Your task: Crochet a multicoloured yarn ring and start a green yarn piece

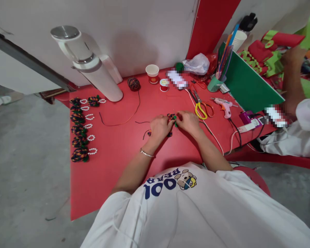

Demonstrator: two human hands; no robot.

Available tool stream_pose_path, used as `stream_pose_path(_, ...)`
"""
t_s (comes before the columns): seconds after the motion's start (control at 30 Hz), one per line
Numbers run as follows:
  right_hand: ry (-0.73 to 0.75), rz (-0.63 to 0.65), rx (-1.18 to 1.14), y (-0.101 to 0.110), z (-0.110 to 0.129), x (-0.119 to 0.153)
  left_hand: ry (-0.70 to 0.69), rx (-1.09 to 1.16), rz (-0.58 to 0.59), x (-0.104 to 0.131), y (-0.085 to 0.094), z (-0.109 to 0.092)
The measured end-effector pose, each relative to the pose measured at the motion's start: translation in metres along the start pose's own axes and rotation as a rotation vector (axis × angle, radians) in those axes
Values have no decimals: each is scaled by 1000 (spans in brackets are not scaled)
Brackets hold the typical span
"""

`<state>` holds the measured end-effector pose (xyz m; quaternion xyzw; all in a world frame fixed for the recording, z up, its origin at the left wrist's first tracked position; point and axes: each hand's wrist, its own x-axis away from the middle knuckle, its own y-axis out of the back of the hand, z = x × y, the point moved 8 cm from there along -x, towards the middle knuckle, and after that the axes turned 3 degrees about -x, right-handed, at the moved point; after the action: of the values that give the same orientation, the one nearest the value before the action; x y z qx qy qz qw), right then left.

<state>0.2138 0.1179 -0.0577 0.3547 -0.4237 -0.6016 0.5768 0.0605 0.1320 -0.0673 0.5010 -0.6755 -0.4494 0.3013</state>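
Note:
My left hand (159, 126), with a bracelet at the wrist, is closed on a dark multicoloured yarn piece (171, 117) above the middle of the red table. Opposite it, my right hand (189, 121) pinches a small green piece (175, 120) at the right side of that yarn piece. The fingertips of both hands nearly meet there. More yarn and loose dark strands show beside and under my left hand. Several finished-looking yarn bundles (79, 141) with white bead loops (93, 151) lie in a column along the table's left edge.
On the red table (105, 182) stand a tall white flask (103, 81), a paper cup (153, 73) and a green pen holder (215, 84). A yarn ball (133, 84), scissors (200, 109), and pink glue gun (224, 106) lie around. Another person's arm (294, 79) is beyond the green divider (250, 79).

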Motion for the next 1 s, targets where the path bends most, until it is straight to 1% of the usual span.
stream_pose_path(0.07,0,24,58,-8,8,0,49,-10,23,-3,-9,-2)
stream_pose_path(0.13,-8,49,96,-10,11,-1,94,44,11,-2,-13,5)
stream_pose_path(0.2,-15,62,113,-9,10,-3,117,158,-25,1,-12,14)
stream_pose_path(0.3,-25,62,107,-9,6,-7,172,442,-58,7,-11,29)
stream_pose_path(0.37,-26,70,82,-11,4,-7,307,731,-20,12,-20,39)
stream_pose_path(0.43,-24,82,57,-14,3,-7,464,993,36,18,-32,43)
stream_pose_path(0.47,-22,85,44,-15,2,-6,519,1081,52,20,-37,43)
stream_pose_path(0.53,-12,80,6,-15,1,-4,570,1163,48,21,-39,42)
stream_pose_path(0.6,14,56,-70,-13,1,-1,582,1205,27,21,-36,42)
stream_pose_path(0.7,87,-17,-249,-4,6,5,585,1286,11,24,-28,43)
stream_pose_path(0.83,234,-72,-482,8,23,15,559,1382,2,31,-15,42)
stream_pose_path(0.9,280,-87,-548,13,32,20,523,1406,-1,36,-8,39)
stream_pose_path(1.0,301,-116,-593,21,41,25,480,1370,10,42,0,36)
